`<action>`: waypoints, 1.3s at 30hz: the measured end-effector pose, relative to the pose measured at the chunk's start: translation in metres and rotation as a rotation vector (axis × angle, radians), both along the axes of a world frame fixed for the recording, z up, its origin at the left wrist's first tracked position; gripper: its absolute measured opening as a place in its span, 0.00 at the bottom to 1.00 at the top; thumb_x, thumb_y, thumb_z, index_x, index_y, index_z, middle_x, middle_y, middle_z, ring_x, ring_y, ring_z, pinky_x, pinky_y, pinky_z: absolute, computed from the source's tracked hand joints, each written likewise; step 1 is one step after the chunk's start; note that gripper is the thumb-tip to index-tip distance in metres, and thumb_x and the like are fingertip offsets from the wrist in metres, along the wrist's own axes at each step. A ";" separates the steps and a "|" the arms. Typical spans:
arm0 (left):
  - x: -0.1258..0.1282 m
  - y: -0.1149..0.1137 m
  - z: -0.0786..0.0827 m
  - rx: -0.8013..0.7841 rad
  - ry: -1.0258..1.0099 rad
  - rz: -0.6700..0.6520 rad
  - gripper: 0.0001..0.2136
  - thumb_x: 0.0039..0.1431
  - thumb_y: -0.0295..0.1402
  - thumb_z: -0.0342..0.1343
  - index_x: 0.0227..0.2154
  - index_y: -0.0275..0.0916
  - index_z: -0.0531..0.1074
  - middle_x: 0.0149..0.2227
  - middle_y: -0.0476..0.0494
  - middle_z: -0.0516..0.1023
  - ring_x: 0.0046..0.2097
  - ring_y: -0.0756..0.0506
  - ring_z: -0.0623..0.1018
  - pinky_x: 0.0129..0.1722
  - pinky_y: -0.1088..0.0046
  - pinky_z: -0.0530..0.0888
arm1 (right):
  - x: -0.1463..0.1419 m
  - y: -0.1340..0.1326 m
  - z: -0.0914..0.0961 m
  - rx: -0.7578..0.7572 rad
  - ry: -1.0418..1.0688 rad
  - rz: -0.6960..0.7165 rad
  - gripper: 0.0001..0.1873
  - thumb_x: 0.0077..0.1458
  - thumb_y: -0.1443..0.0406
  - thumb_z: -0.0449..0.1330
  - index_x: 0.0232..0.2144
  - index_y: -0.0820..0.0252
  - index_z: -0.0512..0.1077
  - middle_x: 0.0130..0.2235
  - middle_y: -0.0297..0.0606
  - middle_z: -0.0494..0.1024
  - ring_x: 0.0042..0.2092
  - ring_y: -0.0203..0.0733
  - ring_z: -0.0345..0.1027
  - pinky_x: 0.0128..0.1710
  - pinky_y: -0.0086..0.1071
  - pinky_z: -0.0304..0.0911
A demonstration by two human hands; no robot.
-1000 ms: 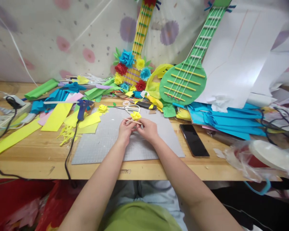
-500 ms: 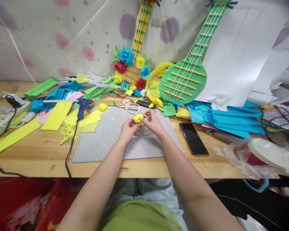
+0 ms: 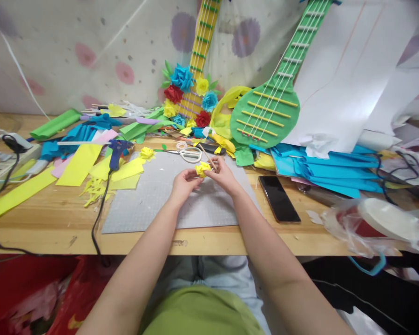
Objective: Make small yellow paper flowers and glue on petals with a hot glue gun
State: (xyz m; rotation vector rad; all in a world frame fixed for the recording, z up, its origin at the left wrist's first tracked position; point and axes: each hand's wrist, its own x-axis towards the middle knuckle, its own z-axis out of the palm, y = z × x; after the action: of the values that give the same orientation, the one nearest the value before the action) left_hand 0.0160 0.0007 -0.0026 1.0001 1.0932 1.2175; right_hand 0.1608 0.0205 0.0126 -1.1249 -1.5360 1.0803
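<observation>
Between my hands, above the grey cutting mat (image 3: 143, 204), is a yellow paper flower (image 3: 203, 168). My left hand (image 3: 186, 184) has its fingers closed on the flower's left side. My right hand (image 3: 223, 177) pinches its right side and also holds a thin wooden stick (image 3: 208, 155), which slants up to the left. White-handled scissors (image 3: 190, 155) lie just beyond my hands at the mat's far edge. A second yellow paper flower (image 3: 147, 153) rests at the mat's far left corner.
To the left are a blue glue gun (image 3: 115, 156) with its cord, yellow paper strips (image 3: 79, 164) and a power strip (image 3: 24, 160). On the right lie a phone (image 3: 279, 199), blue paper (image 3: 328, 167) and a plastic-wrapped tub (image 3: 380, 223). A green paper instrument (image 3: 267, 116) and a flower-trimmed yellow one (image 3: 203, 42) lean behind.
The yellow flower has turned slightly and shifted a little to the right between my fingers. The stick in my right hand now points more steeply upward. The view has tilted slightly.
</observation>
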 end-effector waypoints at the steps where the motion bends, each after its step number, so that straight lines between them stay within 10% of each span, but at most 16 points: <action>1: -0.001 0.001 0.000 -0.004 -0.014 0.000 0.18 0.34 0.28 0.65 0.32 0.34 0.70 0.32 0.43 0.76 0.30 0.51 0.74 0.23 0.78 0.71 | 0.001 0.001 0.000 -0.003 0.011 0.003 0.19 0.40 0.62 0.59 0.36 0.57 0.58 0.33 0.29 0.67 0.30 0.31 0.60 0.30 0.27 0.57; 13: -0.013 0.002 0.009 -0.257 -0.253 -0.126 0.18 0.38 0.23 0.63 0.36 0.34 0.69 0.28 0.44 0.76 0.26 0.52 0.74 0.28 0.76 0.70 | 0.002 0.003 0.000 -0.060 0.064 -0.015 0.20 0.39 0.61 0.59 0.36 0.56 0.59 0.30 0.28 0.67 0.28 0.31 0.59 0.27 0.26 0.54; 34: -0.004 0.002 0.014 -0.280 -0.341 0.049 0.09 0.44 0.24 0.58 0.29 0.36 0.65 0.24 0.49 0.73 0.25 0.54 0.73 0.24 0.80 0.67 | -0.001 -0.002 0.009 -0.145 0.175 0.046 0.18 0.38 0.60 0.59 0.34 0.56 0.60 0.24 0.25 0.62 0.22 0.27 0.51 0.21 0.24 0.45; 39: -0.004 0.001 0.013 -0.309 -0.441 -0.111 0.03 0.48 0.26 0.56 0.28 0.33 0.69 0.27 0.47 0.74 0.27 0.56 0.72 0.26 0.81 0.68 | -0.002 -0.001 0.008 -0.134 0.189 0.017 0.17 0.39 0.60 0.59 0.34 0.56 0.60 0.24 0.24 0.62 0.22 0.27 0.51 0.21 0.24 0.46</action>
State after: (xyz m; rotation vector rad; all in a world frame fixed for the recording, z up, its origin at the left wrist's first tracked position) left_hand 0.0115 0.0018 0.0101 0.5155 0.8309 1.0729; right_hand 0.1589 0.0192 0.0204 -1.0680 -1.3438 1.2792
